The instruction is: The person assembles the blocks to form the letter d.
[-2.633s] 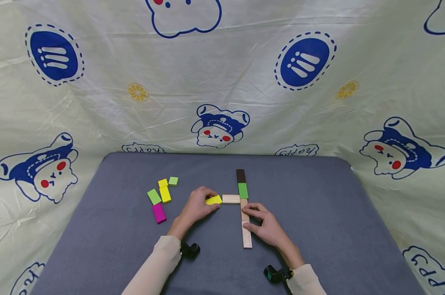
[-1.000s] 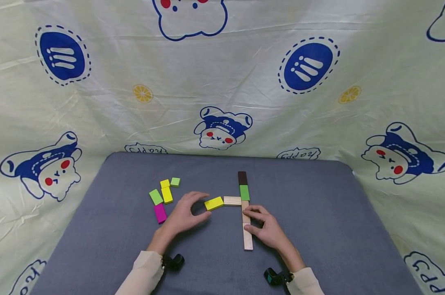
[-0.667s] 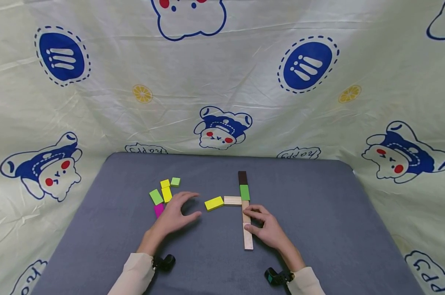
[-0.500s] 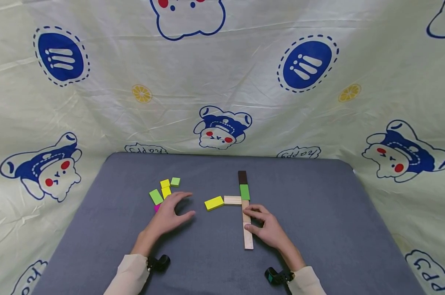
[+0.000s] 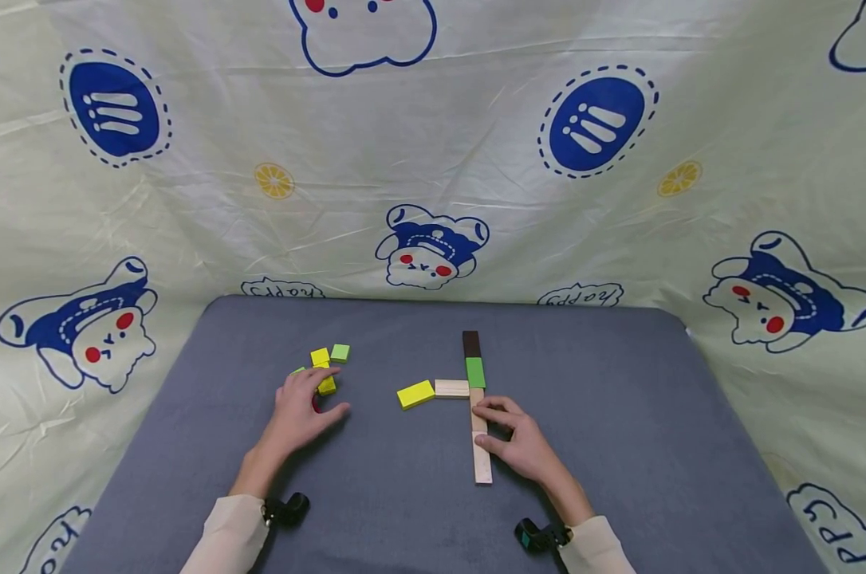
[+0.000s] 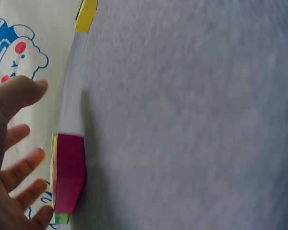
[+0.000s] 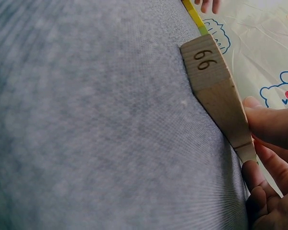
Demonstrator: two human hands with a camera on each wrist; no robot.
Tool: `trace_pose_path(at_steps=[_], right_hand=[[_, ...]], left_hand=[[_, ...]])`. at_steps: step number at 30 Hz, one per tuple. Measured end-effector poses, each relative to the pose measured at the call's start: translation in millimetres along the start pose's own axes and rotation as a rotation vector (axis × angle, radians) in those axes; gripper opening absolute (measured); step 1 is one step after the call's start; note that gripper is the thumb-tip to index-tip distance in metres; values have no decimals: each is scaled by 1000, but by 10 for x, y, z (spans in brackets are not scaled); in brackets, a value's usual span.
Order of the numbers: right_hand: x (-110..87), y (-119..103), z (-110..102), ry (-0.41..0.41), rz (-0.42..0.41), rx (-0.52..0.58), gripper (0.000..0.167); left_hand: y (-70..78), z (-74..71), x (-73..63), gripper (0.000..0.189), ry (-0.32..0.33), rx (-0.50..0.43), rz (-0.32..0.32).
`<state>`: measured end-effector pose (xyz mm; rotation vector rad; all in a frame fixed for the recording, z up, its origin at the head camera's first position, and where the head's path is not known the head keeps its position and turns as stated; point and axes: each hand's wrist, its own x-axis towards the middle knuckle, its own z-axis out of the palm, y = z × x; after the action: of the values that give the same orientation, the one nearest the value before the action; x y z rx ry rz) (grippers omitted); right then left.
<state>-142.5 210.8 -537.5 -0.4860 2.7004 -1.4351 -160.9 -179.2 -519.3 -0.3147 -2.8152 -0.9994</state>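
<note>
- So, the magenta block [image 6: 69,175] lies at the left — mostly hidden from the head camera by the left hand [image 5: 295,410], whose parted fingers hold nothing.
- Yellow blocks [image 5: 320,356] and a green block [image 5: 340,353] sit just past it.
- The right hand [image 5: 522,442], loosely curved, touches two wood blocks [image 5: 482,464] (end to end).
- Grey table [image 5: 619,399] beneath.

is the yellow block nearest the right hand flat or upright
Flat: the head view shows the yellow block lying lengthwise on the table.
</note>
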Motion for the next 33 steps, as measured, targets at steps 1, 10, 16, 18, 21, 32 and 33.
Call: trace_pose_path(at_steps=[1,10,16,18,21,32,33], right_hand=[[1,-1,-1,0,1,2,45],[0,-4,-9,-4,8,9,46],[-6,15,-8,-1,-14,5,45],[-7,22,-9,0,-20,4,45],[-6,31,-9,0,-25,5,45],[1,26,1,-5,-9,7,45],[0,23,1,-5,-4,7,46]], left_hand=[[-15,-12,-1,63,-1,14,-22],[-88,-79,28,74,-17,67,-143],[-76,-72,52,72,-27,63,-143],[-61,-63,50,71,-27,49,-129],[-28,-46,42,68,-28,32,-92],[81,45,95,59,14,1,-2],[83,56,103,59,18,-2,-8]])
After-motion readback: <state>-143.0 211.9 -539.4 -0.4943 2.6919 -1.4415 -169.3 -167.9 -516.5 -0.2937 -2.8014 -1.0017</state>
